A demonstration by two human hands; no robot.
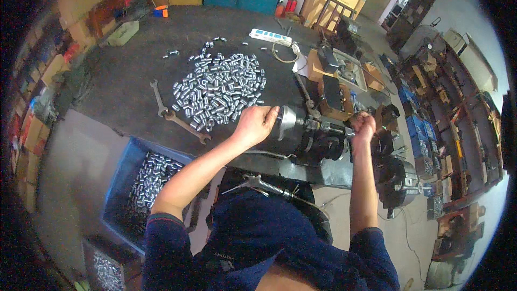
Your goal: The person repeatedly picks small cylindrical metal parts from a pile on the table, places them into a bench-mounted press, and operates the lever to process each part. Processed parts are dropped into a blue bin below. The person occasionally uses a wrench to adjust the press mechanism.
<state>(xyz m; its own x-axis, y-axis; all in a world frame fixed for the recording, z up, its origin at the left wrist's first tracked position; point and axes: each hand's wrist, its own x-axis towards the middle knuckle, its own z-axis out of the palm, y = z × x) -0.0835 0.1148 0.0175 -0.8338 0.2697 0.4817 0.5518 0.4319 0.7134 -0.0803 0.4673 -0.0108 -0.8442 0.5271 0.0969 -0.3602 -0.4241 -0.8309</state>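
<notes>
A small bench machine (323, 139) with a shiny round metal head (290, 120) stands at the table's near edge, between my hands. My left hand (254, 125) is closed at the left side of that head, thumb upward; whatever its fingers hold is hidden. At the machine's right end my right hand (364, 126) has its fingers curled together, beside a small bright metal end; what sits in them is too small to make out. A large heap of short shiny metal sleeves (215, 89) lies on the dark table (124, 86), left of the machine.
Two open-end wrenches (158, 97) lie left of the heap. Below them stands a blue bin (116, 194) with more metal sleeves. A white power strip (269, 36), a cable loop (285, 51) and cardboard boxes (334, 97) occupy the back right. Shelves (463, 129) line the right wall.
</notes>
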